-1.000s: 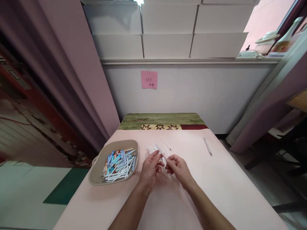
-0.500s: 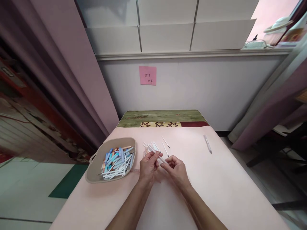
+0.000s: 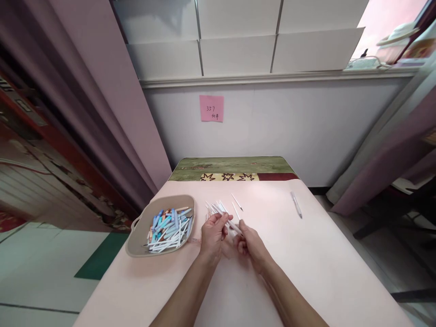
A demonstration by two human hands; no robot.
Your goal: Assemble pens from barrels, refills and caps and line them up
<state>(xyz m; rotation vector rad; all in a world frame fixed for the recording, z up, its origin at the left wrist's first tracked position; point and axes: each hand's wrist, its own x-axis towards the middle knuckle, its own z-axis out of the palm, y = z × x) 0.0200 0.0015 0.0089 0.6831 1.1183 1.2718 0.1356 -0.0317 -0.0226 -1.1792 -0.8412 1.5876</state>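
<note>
Basically, the pink-covered table point(image 3: 299, 281) fills the lower ctr, its near edge cut off by the bottom of the frame; a green patterned strip point(image 3: 231, 165) shows at its far end. The purple curtain point(image 3: 91, 91) takes the upper L, running out of frame; white panels point(image 3: 238, 56) span the top, also cropped. Items at upper R are partly cut off & blurry.

Beige basket point(image 3: 139, 240), L of ctr on the table, holds blue, teal & orange crayon-like pcs point(image 3: 168, 225) w/ white sticks over them; lower pcs are hidden.

L hand point(image 3: 213, 230), lower ctr, is closed in a pinch on a pale rod point(image 3: 234, 225); R hand point(image 3: 252, 243), just to its R, has fingers closed round the rod's lower end. Fingers hide part of it; exact type unclear. Something clear & filmy below the hands is hard to make out.

Pink note point(image 3: 211, 108), upper ctr on the wall, has "357" & smaller writing. Pile of thin sticks point(image 3: 215, 207) lies just beyond L hand, partly hidden; a dark-tipped stick point(image 3: 237, 202) lies nearby. Clear pen point(image 3: 296, 205) sits R of ctr, well apart.
</note>
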